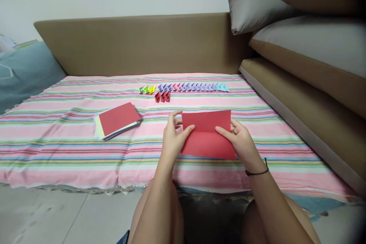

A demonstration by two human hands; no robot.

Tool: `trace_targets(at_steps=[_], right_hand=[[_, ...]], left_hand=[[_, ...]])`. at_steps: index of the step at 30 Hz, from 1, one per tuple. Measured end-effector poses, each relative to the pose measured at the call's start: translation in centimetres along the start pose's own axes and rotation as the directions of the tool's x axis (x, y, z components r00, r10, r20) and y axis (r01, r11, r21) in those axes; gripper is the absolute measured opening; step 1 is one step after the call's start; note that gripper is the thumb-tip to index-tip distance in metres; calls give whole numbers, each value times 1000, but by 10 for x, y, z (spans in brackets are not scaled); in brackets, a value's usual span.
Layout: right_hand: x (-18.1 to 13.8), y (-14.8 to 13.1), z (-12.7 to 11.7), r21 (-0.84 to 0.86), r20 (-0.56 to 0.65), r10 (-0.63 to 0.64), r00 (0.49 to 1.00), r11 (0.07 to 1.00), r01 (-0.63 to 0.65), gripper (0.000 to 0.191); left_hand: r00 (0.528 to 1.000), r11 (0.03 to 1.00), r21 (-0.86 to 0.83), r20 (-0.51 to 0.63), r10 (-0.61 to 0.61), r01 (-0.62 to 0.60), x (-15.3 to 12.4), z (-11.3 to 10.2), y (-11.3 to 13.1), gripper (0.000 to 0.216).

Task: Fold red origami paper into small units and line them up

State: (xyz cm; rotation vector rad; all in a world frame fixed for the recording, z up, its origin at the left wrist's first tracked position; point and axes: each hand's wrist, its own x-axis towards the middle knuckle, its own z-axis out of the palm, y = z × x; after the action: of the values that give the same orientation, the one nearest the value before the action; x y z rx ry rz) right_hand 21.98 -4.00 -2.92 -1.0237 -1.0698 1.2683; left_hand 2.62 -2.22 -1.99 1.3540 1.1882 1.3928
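A red paper sheet [207, 137] is held up just above the striped cloth, with a crease across its middle. My left hand [173, 137] pinches its left edge, thumb on the front. My right hand [241, 143] grips the right edge the same way; a dark band circles that wrist. Both hands are closed on the paper.
A stack of coloured paper [116, 122] with a red top sheet lies to the left. A row of small folded paper pieces [185, 87] runs across the striped cloth [57, 141], with three red ones [162, 96] below it. Cushions [300, 45] rise at right, a padded backrest [137, 44] behind.
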Motion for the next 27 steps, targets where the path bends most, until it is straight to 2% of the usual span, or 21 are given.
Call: trace_targets(at_steps=[3, 6, 8, 10, 13, 15, 18, 22, 24, 27], right_hand=[[1, -1, -2, -15, -42, 20, 999, 1000, -21, 53], [4, 1, -4, -86, -143, -125, 982, 990, 114, 60], [5, 3, -5, -225, -195, -284, 939, 945, 239, 46], [6, 4, -6, -394, -215, -407, 888, 868, 302, 24], [7, 3, -8, -496, -180, -458, 870, 806, 322, 20], [6, 1, -8, -478, -133, -440, 888, 814, 332, 28], [4, -2, -8, -423, -42, -402, 915, 836, 348, 35], [0, -6, -6, -412, -14, -437, 899, 822, 393, 33], [-2, -9, -4, -494, -16, -514, 858, 750, 440, 25], [-6, -16, 1, -585, 36, -631, 775, 615, 528, 15]], left_hand=[[995, 994, -78, 72, -70, 75, -2, 0, 3, 51], [993, 988, -135, 108, -57, 72, -2, -1, 5, 48], [991, 993, -112, 135, -23, 38, -2, -1, 5, 31], [987, 999, -49, 160, -4, 12, -1, -2, 4, 19], [985, 1000, -13, 173, -17, 19, 0, -2, 3, 28], [989, 1000, -17, 144, -20, 23, 0, -2, 4, 38], [997, 1000, -13, 77, 11, -10, -1, -2, 7, 38], [987, 983, 97, -18, 158, -155, -2, -2, 11, 29], [955, 936, 210, -25, 295, -283, -3, -3, 12, 23], [883, 843, 312, -28, 469, -438, -2, -6, 12, 16]])
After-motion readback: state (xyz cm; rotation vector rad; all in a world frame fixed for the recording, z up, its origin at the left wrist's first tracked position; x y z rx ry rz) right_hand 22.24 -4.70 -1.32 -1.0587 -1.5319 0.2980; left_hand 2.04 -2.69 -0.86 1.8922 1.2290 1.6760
